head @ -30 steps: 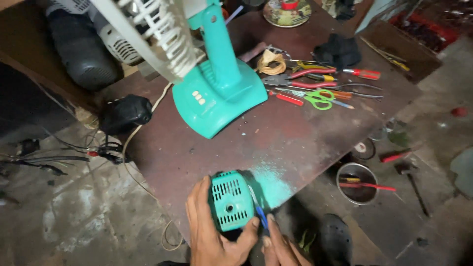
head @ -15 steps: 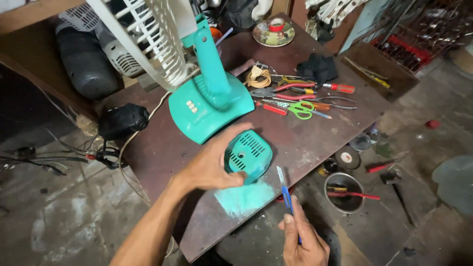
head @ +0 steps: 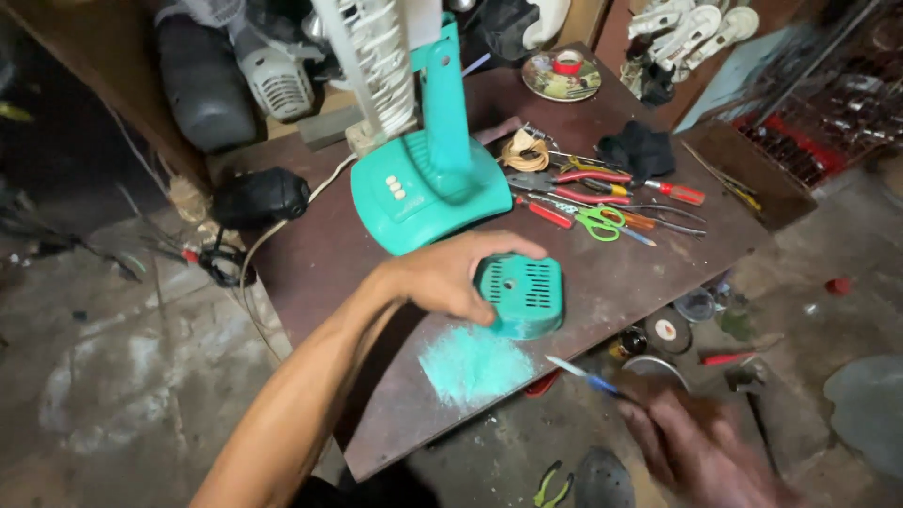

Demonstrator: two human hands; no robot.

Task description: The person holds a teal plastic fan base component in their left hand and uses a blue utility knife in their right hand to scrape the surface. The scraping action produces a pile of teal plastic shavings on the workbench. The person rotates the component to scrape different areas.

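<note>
Left hand clamped over teal vented motor cover, holding it on brown table just above teal paint patch, near teal fan base. Right hand blurred below table edge, fingers wrapped round blue-handled tool. Green scissors and pliers well apart behind.

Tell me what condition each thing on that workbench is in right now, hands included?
Left hand: grip closed over the teal motor cover, which rests on the table.
Right hand: blurred, holding a thin blue-handled tool off the table edge.
Teal fan base: upright, cover removed.
Teal dust patch: spread on the tabletop.
Green scissors: lying closed among pliers.
Tape roll: sitting on a plate.
</note>
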